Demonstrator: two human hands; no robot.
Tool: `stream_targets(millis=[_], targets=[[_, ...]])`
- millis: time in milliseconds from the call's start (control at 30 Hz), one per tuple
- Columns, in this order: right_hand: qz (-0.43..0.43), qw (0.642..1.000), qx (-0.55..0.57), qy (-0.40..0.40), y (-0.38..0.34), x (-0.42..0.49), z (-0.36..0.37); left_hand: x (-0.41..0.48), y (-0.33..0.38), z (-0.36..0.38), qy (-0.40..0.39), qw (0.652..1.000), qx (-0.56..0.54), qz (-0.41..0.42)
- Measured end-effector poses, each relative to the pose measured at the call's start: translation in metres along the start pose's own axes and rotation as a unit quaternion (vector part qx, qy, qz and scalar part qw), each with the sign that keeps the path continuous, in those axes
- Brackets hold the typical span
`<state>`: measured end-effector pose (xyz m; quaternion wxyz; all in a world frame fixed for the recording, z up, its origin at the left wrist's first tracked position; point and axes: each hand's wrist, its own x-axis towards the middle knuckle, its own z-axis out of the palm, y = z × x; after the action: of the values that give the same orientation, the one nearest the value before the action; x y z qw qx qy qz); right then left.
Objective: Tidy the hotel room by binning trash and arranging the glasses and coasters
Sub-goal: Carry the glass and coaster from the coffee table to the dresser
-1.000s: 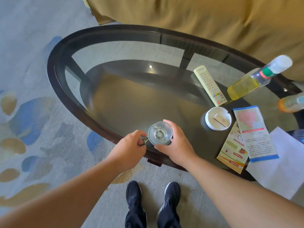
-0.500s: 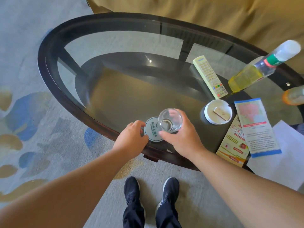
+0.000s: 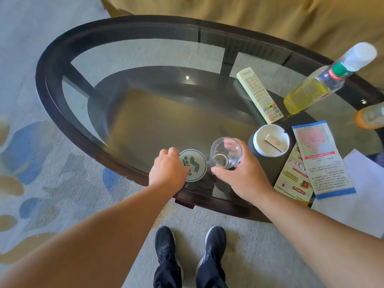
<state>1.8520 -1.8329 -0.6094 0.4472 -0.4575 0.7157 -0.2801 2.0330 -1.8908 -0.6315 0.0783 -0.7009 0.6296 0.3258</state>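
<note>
The glass [image 3: 226, 153] is held by the right grip [image 3: 243, 177], with the thumb on the near side and the fingers wrapped round the far side (they can be seen through the clear wall). No drink is seen in it. It is held just to the right of the coaster [image 3: 194, 166], by the near edge of the desk [image 3: 124, 23]. It cannot be told if its bottom is touching the desk.

The coaster is laid flat on the desk. Its left edge is covered by the curled fingers of the left grip [image 3: 167, 169], so it seems to be pinched or pinned there. This is likely done so that the coaster is not pushed away when the glass is set down on it. The glass is held round its sides so that it can be put down straight.

Further right, an ashtray [image 3: 262, 133], a remote [image 3: 259, 98], a bottle [image 3: 311, 90] and some leaflets [image 3: 322, 159] are laid near each other, and none of them has been tidied yet
</note>
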Motion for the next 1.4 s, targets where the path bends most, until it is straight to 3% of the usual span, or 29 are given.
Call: stream_targets(millis=[333,767,1067,1400], targets=[[0.008,1.000,0.010,-0.015,0.004,0.004,0.000,0.011,0.013,0.007,0.024,0.999,0.010,-0.032],[0.012,1.000,-0.019,-0.016,-0.021,0.001,-0.013,-0.001,0.006,-0.022,0.012,0.998,-0.028,0.060],[-0.014,1.000,-0.012,-0.012,-0.085,-0.019,-0.053,-0.053,-0.004,-0.118,0.083,0.994,-0.045,0.062],[-0.112,0.993,-0.011,-0.046,-0.217,-0.057,-0.088,-0.160,0.006,-0.253,0.211,0.970,-0.108,0.048]])
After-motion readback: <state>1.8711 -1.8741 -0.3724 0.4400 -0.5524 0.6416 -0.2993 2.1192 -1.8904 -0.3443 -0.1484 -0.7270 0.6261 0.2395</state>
